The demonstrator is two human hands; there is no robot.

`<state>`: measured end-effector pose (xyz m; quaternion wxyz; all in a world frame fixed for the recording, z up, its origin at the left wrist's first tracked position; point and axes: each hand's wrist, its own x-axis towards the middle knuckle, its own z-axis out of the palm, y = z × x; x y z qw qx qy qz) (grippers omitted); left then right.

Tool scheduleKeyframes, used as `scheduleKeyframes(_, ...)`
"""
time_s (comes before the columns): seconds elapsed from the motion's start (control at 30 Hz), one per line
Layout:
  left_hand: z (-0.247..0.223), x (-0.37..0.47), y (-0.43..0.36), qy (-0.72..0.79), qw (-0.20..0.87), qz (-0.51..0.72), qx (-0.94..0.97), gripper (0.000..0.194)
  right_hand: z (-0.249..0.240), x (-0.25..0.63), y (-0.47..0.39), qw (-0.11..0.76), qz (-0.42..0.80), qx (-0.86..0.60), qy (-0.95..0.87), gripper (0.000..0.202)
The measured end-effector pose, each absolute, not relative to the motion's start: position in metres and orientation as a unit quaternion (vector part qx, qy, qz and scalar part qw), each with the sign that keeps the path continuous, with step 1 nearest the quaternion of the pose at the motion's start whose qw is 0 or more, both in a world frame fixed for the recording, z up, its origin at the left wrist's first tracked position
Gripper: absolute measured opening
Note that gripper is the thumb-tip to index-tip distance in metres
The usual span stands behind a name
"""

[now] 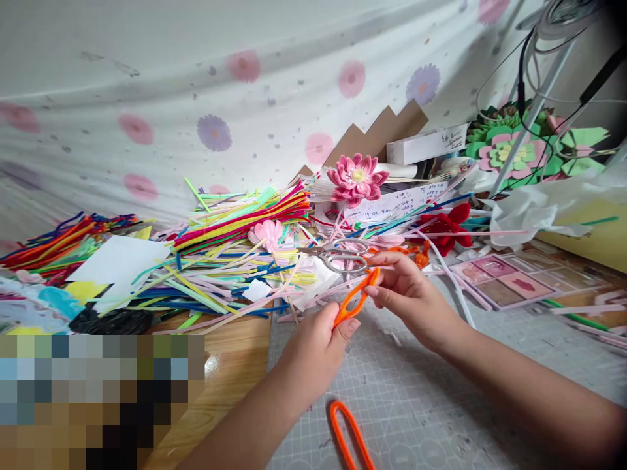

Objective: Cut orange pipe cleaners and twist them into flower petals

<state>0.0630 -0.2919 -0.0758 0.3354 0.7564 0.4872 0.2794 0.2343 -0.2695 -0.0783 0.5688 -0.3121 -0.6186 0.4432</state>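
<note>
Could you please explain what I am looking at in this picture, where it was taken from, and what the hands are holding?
The picture comes from a camera worn on a person's head, looking forward and down, so the two bare arms reaching in are that person's own. The left hand and right hand together pinch an orange pipe cleaner bent into a loop. They work over a grey cutting mat, where a second orange loop lies near the bottom edge. Behind lie scissors, a heap of coloured pipe cleaners, a pink paper flower and a red flower.
</note>
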Motion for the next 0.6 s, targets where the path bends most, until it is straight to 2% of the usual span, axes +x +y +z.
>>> scheduleKeyframes(0.07,-0.075,0.060,-0.290,0.493,0.285,0.258,0.781,0.027,-0.073,0.245,-0.273,0.557,0.314,-0.318,-0.700,0.037)
scheduleKeyframes(0.13,-0.076,0.058,-0.289,0.485,0.268,0.253,0.793,0.027,-0.063,0.252,-0.280,0.503,0.126,-0.304,-0.799,0.047)
scheduleKeyframes(0.17,-0.077,0.058,-0.288,0.475,0.270,0.257,0.797,0.026,-0.059,0.252,-0.285,0.446,0.051,-0.298,-0.842,0.049)
scheduleKeyframes(0.23,-0.079,0.060,-0.287,0.452,0.287,0.266,0.801,0.025,-0.052,0.249,-0.291,0.308,-0.042,-0.268,-0.912,0.041)
scheduleKeyframes(0.3,-0.080,0.062,-0.287,0.437,0.313,0.258,0.803,0.026,-0.051,0.242,-0.292,0.207,-0.058,-0.244,-0.946,0.033)
scheduleKeyframes(0.37,-0.080,0.064,-0.287,0.433,0.333,0.234,0.804,0.028,-0.054,0.237,-0.288,0.159,-0.048,-0.250,-0.954,0.029)
scheduleKeyframes(0.6,-0.076,0.062,-0.288,0.410,0.389,0.214,0.796,0.031,-0.061,0.241,-0.278,0.154,-0.042,-0.272,-0.949,0.021)
